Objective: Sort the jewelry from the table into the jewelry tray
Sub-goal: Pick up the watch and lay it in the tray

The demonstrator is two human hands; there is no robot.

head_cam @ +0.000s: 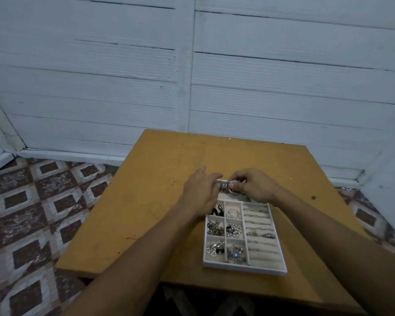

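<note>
A wall [283,87] of white horizontal planks, with thin dark gaps between them, fills the upper half, split by a white upright post [184,65]. A white baseboard [73,155] runs along its foot. Below lies a tiled floor [32,213] of maroon and white diamonds, seen at left and right.

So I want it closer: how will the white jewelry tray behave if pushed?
The low, wide white compartmented jewelry tray sits flat on the yellowish wooden table, so it should slide, not tip. The loose chains and charms in its small compartments may shift; the rings tucked in the roll slots probably stay.
</note>
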